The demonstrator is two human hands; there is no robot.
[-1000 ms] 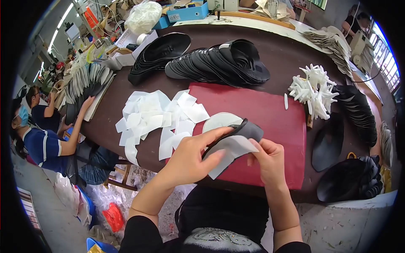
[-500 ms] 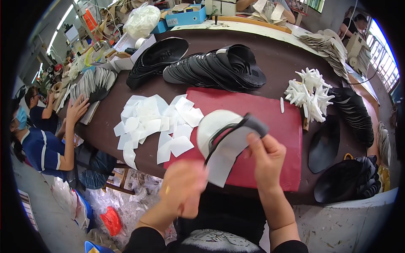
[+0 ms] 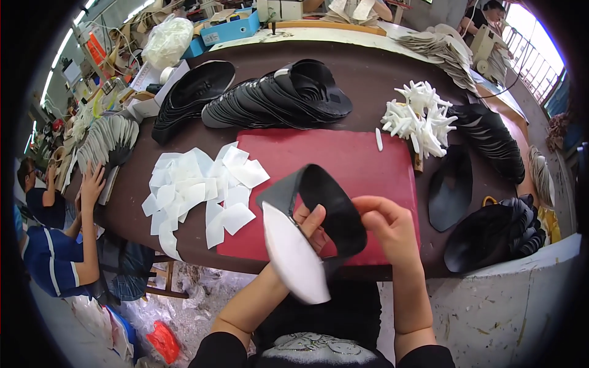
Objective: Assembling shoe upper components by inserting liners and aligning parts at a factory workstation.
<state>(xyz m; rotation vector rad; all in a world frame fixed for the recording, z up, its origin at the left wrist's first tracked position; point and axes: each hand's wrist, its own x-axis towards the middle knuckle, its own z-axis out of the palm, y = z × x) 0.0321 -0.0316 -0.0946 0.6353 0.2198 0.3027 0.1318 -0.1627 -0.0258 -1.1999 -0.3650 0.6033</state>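
Note:
A shoe upper [image 3: 343,211] is held up over the red mat [image 3: 386,178], its black side curving in a loop and a white rounded part [image 3: 294,254] facing me at the lower left. My left hand [image 3: 311,228] reaches up behind the white part and shows through the loop's opening. Its thumb and fingers are bent at the upper; part of the hand is hidden. With thumb and fingertips, my right hand [image 3: 389,228] pinches the upper's right edge. Left of the upper lie loose white pieces [image 3: 190,187], spread over the mat's edge and the brown table [image 3: 123,184].
Nested black shoe uppers [image 3: 276,101] stand at the back. A cluster of white finger-shaped pieces [image 3: 420,119] is at the right, with more black uppers [image 3: 491,236] near the table's right edge. At the left, a co-worker's hand [image 3: 92,184] touches stacked grey pieces [image 3: 107,144].
The upper has been turned so its black side forms an open loop and the white part faces me. My left hand has gone from below the upper to behind it. The view has shifted right.

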